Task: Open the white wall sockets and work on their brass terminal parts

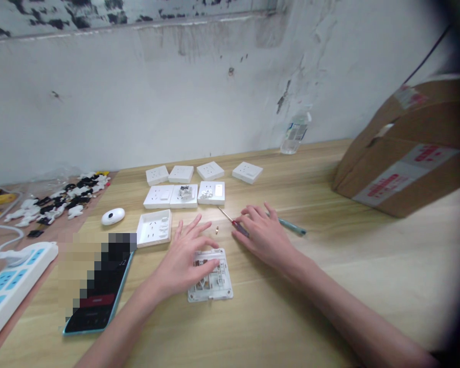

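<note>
My left hand (187, 260) is spread over the back plate of a wall socket (217, 281), fingers apart, thumb and index over its upper part. The plate lies back side up, showing brass and white inner parts, partly hidden by the hand. My right hand (266, 232) rests on the table with thumb and index around the dark red handle of a screwdriver (227, 215), whose tip points away to the left. Between the hands lies a small brass-coloured part (216, 230). A hollow white socket cover (154, 228) sits left of my left hand.
Several white sockets (158, 196) stand in rows behind, some bearing small parts. A teal pen (292, 227) lies beside my right hand. A phone (103, 291), white oval case (113, 216) and power strip (19, 281) are left; a carton (402, 153) and bottle (296, 134) right.
</note>
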The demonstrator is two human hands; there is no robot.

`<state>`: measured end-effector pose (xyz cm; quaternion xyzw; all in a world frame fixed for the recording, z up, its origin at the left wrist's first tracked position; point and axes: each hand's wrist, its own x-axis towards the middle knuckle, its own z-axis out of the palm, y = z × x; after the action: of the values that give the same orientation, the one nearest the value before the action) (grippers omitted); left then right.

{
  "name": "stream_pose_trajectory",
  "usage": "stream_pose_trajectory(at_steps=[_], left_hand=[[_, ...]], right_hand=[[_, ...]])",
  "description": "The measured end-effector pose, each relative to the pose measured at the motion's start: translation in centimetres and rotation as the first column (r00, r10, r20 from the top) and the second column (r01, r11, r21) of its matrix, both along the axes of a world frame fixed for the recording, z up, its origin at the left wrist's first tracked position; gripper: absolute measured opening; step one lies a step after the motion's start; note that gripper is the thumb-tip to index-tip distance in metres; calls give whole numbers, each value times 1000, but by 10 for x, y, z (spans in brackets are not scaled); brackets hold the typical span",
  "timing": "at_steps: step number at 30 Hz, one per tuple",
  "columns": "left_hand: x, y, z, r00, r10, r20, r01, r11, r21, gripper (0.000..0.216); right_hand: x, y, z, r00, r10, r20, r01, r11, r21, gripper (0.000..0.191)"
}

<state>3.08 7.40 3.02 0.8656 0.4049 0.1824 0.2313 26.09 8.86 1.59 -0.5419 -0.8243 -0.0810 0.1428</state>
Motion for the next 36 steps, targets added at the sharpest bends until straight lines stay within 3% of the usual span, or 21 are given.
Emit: stream_pose_trajectory(at_steps=[5, 10, 16, 21, 24, 26, 28, 31, 34, 36], left_hand=[[-8, -4, 2, 998, -49, -45, 51, 998, 46, 39], [-7, -9, -1, 986, -128, -103, 139, 984, 109, 61], [-2, -13, -1, 984, -98, -150, 124, 976, 176, 40], [-1, -14, 0, 980, -89, -180, 131, 963, 235, 33], [-2, -13, 1, 980, -97, -176, 141, 955, 259, 31], [-2, -13, 1, 980, -100, -175, 144, 955, 259, 31], [-2, -13, 1, 979, -100, -177, 144, 956, 255, 31], [-2, -13, 0, 978, -96, -186, 142, 957, 253, 32], [-2, -13, -1, 979, -94, -179, 138, 959, 249, 32], [-2, -13, -1, 981, -93, -172, 134, 960, 246, 32]], right_hand=[[-3, 3, 6, 998, -53, 36, 50, 997, 67, 26], [8, 7, 14, 997, -59, -58, 66, 990, 127, 21], [15, 1, 13, 995, -103, 7, 103, 994, 35, 32], [17, 1, 8, 994, -70, 86, 74, 996, -52, 28], [20, 3, 8, 995, -101, 2, 100, 992, -72, 25], [22, 4, 11, 977, -110, -182, 89, 989, -117, 23], [23, 5, 17, 884, -91, -459, 26, 989, -146, 23], [23, 3, 26, 578, -75, -812, -61, 989, -135, 25], [20, 1, 28, 323, -100, -941, -46, 991, -122, 24], [14, -2, 25, 255, -92, -963, -49, 993, -108, 26]])
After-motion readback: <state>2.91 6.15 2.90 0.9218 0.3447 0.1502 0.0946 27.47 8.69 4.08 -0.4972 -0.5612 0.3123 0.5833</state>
